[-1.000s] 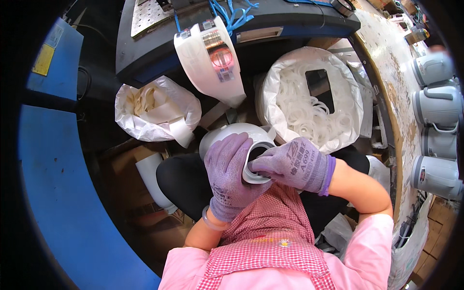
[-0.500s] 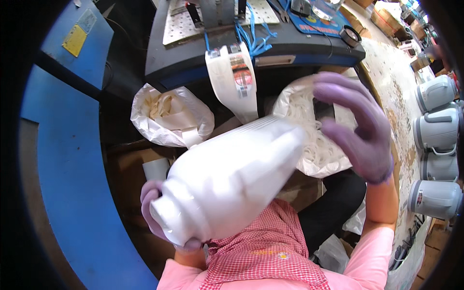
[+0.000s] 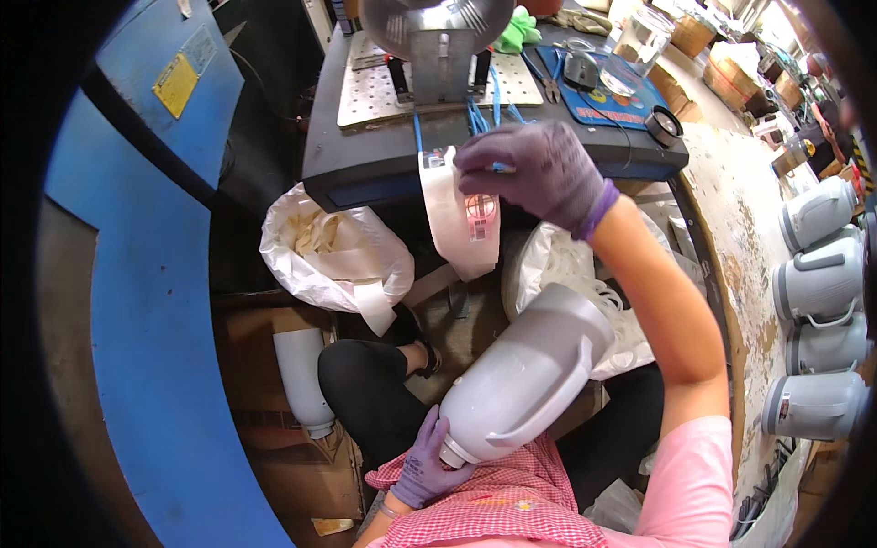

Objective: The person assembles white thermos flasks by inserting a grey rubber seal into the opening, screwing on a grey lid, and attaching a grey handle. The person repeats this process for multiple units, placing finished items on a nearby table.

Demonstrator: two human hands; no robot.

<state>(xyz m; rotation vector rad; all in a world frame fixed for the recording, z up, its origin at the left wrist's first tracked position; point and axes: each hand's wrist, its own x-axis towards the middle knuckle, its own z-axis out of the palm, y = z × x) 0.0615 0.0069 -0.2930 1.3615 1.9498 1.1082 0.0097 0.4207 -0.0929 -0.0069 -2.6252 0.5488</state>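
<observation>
A pale grey plastic jug body [image 3: 512, 374] with a side handle lies tilted over my lap, its wide end pointing up and to the right. My left hand [image 3: 426, 466], in a purple work glove, grips it by the narrow neck. A white strip of labels [image 3: 452, 224] with coloured print hangs over the front edge of the machine. My gloved right hand [image 3: 544, 173] reaches up to this strip, thumb and fingers pinched together at its upper right edge. Whether a single label has come loose in those fingers is hidden.
Under the black machine table [image 3: 384, 164] stand a white bag of strip scraps [image 3: 283, 265] and a bag of clear rings [image 3: 530, 265]. A white bottle-shaped part [image 3: 301, 374] lies in a carton at left. Several grey jugs [image 3: 818, 279] line the right bench [image 3: 744, 247].
The jug body has turned and come down toward my lap, its neck still in my left hand. My right hand has moved left from open air to the label strip and closed its fingers.
</observation>
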